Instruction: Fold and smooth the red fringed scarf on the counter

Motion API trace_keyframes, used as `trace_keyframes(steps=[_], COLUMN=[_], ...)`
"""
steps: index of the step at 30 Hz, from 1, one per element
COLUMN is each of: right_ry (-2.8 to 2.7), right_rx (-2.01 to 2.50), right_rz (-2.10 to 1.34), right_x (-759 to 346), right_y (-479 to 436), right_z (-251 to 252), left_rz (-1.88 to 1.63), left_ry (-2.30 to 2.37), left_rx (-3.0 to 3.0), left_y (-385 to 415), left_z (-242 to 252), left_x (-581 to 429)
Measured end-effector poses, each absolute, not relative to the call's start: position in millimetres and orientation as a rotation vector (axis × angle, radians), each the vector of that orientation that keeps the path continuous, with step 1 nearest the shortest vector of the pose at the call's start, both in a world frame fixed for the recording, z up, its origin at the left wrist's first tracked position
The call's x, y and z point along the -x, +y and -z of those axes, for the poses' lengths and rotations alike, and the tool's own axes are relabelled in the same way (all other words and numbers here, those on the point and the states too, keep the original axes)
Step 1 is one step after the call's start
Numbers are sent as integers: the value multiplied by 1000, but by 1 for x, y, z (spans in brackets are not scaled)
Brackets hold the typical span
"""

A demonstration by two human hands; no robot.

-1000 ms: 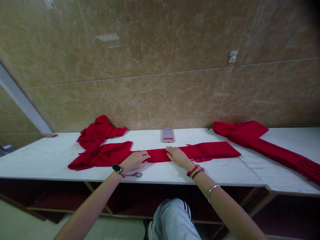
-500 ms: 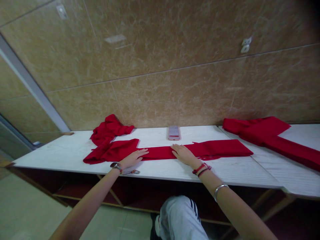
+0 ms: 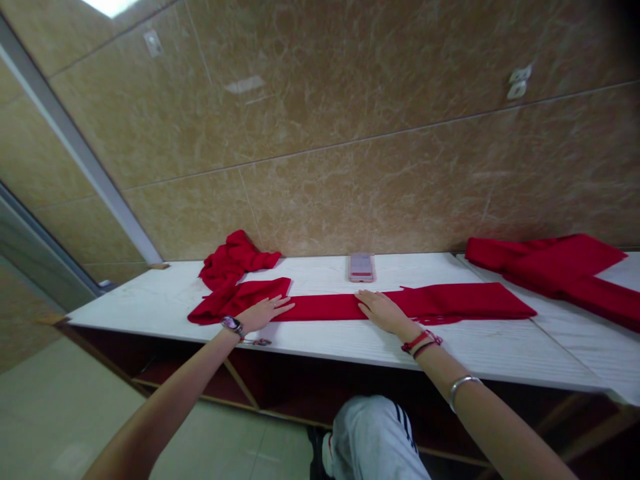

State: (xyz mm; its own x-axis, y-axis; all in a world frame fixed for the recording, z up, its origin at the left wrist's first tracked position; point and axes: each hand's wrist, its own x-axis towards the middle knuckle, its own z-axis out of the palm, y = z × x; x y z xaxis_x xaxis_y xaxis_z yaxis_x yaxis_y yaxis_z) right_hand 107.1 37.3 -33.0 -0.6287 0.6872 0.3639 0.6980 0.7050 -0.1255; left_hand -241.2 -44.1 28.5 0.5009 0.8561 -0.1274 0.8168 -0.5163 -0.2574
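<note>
A long red scarf (image 3: 325, 307) with some fringe on its right part lies folded into a narrow strip along the white cabinet top (image 3: 320, 337). My left hand (image 3: 263, 314) rests flat on the strip's left part, fingers spread. On the middle of the strip lies my right hand (image 3: 383, 311), palm down with fingers stretched out. Between the hands the cloth looks smooth. To the left, the fabric is bunched and runs into a crumpled red heap (image 3: 235, 259) near the wall; whether it is one piece I cannot tell.
A phone (image 3: 361, 267) in a pinkish case lies behind the scarf by the wall. More folded red cloth (image 3: 555, 267) lies at the right, across the cabinet's seam. Open dark shelves (image 3: 295, 383) are under the top. My knee (image 3: 373, 433) is close to the front.
The view has turned slightly left, so everything appears farther right. Both hands stay flat on the scarf, with little visible movement over it.
</note>
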Motion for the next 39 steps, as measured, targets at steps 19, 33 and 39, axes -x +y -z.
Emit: trace_keyframes(steps=[19, 33, 39], right_ry=[-2529, -2594, -2526], right_rx=[1084, 1280, 1481], right_rz=[132, 20, 171], right_x=[-60, -77, -179], right_y=[14, 29, 48], right_z=[7, 26, 31], left_rz=[111, 63, 78], left_ry=[-1792, -1785, -1815], left_rx=[2434, 2356, 2361], left_y=[-23, -24, -26], left_z=[0, 11, 8], left_x=[172, 168, 164])
